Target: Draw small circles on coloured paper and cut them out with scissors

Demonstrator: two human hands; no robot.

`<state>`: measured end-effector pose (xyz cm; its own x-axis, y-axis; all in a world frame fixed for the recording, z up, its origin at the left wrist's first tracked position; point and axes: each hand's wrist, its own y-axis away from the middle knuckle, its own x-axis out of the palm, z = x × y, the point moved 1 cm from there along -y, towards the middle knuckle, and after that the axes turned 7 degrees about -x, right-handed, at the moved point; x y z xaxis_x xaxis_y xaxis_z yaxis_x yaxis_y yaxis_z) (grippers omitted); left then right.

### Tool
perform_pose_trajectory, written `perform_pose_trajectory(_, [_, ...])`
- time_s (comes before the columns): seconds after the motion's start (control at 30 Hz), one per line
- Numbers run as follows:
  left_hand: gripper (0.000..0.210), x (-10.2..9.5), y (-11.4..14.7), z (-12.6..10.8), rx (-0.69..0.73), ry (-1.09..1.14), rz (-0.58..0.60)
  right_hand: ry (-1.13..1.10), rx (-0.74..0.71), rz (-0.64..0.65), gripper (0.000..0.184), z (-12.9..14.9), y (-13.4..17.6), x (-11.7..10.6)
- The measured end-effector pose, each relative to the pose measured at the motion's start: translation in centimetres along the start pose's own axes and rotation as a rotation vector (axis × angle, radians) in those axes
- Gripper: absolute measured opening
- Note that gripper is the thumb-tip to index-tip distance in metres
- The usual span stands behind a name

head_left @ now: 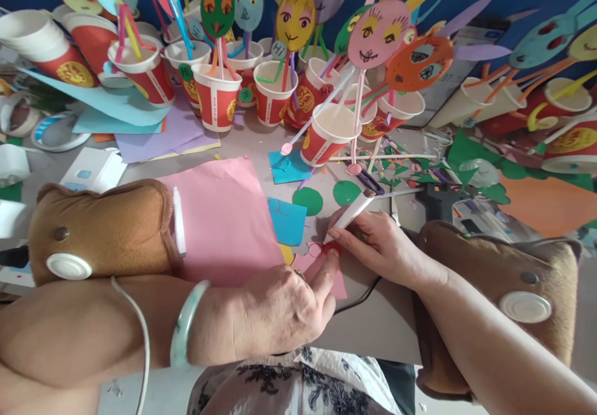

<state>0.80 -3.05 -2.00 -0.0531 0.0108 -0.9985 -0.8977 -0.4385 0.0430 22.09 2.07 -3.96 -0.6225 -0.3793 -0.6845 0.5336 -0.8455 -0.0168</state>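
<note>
In my right hand [380,241] is a white marker pen [349,216] with a brown end; its lower tip is at the edge of a small red disc [333,250]. The index finger of my left hand [289,306] presses that disc onto a small pink paper piece [339,287], while the other fingers are curled under. A round outline [315,250] drawn in red shows just left of the disc. Blue paper [291,231] with drawn circles lies beyond my left hand, near two green paper circles [308,201].
A large pink sheet [219,209] covers the table on the left. Red paper cups [331,135] with paper faces [380,32] line the back. Brown cushions [107,228] sit on both sides. Green scraps [396,169] and orange paper [550,200] lie to the right.
</note>
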Motion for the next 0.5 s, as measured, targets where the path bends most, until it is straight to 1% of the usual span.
perform_pose_trajectory(0.13, [0.017,0.0,-0.7,-0.1,0.047,0.03,0.026,-0.055,0.033,-0.006,0.026,-0.4,0.2,0.0])
perform_pose_trajectory(0.23, [0.011,-0.2,-1.0,-0.2,0.066,0.031,0.045,-0.07,0.018,0.002,0.025,-0.2,0.2,0.1])
perform_pose_trajectory(0.4, [0.007,-0.3,-1.0,-0.2,0.046,0.05,0.04,-0.002,-0.028,0.028,0.025,0.7,0.0,0.2])
perform_pose_trajectory(0.5, [0.008,-0.3,-1.1,-0.2,0.051,0.054,0.044,0.034,-0.031,0.039,0.026,0.8,0.0,0.3])
